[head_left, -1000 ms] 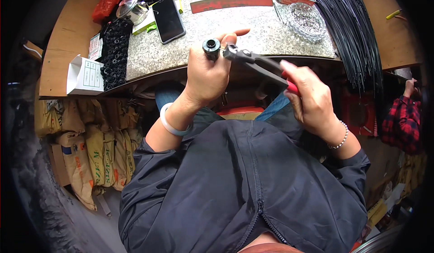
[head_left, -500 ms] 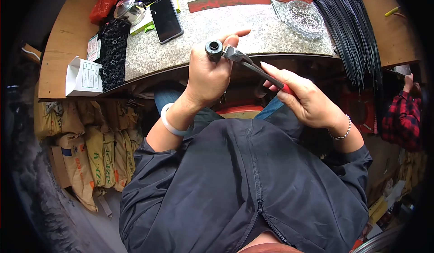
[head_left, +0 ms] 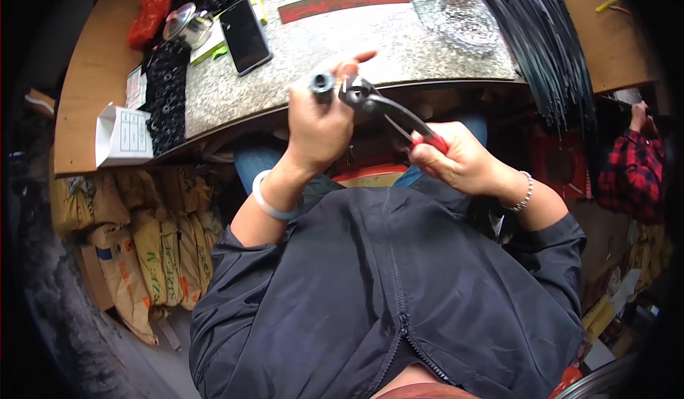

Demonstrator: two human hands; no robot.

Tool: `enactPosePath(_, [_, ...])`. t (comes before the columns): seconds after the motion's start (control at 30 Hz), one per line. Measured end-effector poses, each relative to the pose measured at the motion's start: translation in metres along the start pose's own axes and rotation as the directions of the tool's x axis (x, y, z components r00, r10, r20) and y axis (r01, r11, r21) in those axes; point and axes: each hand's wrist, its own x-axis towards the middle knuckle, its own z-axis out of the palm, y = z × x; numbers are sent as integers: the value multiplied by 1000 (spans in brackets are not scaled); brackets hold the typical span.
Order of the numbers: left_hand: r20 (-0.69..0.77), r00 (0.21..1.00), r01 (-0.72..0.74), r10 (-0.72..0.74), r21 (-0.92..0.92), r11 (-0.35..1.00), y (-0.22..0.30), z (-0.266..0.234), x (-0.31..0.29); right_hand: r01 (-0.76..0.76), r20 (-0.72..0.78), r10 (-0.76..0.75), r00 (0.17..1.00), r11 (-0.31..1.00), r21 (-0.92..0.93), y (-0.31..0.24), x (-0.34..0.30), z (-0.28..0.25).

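Observation:
My left hand [head_left: 318, 128] is closed around a short dark tubular part [head_left: 322, 84], its round open end facing up. The index finger sticks out over the table edge. A pair of pliers [head_left: 403, 116] with red grips is held in my right hand [head_left: 464, 158], fingers wrapped round the handles. The handles stand spread apart. Right beside the tube and my left thumb sits the head of the pliers; whether the jaws grip anything is too blurred to tell.
On the speckled tabletop [head_left: 292, 57] lie a phone [head_left: 244, 35], a red strip [head_left: 345, 4] and a glass dish [head_left: 467, 25]. Long black rods [head_left: 541, 50] overhang the right edge. Small black parts [head_left: 165, 85] and a white box [head_left: 125, 137] are at left. Another person's plaid sleeve [head_left: 630, 174] is far right.
The plier handles have spread apart and the head has turned beside the tube. My right hand has drawn in slightly toward the left hand. The whole view has shifted a little.

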Motion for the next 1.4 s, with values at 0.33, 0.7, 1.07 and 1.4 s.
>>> enactPosePath(0.33, [-57, 998, -8, 15, 111, 994, 9, -5, 4, -520, -604, -246, 758, 332, -787, 10, 58, -162])
enactPosePath(0.7, [-56, 998, 3, 3, 102, 995, 10, -4, 0, -612, -672, -123, 731, 319, -724, 3, 67, -160])
enactPosePath(1.07, [-15, 1000, 4, -2, 132, 991, 15, 5, 3, -468, -659, -424, 621, 474, -746, 19, 66, -174])
enactPosePath(1.4, [38, 996, -83, 79, 102, 991, 15, 15, 0, 377, -348, -202, 915, 734, 565, -30, 59, -27])
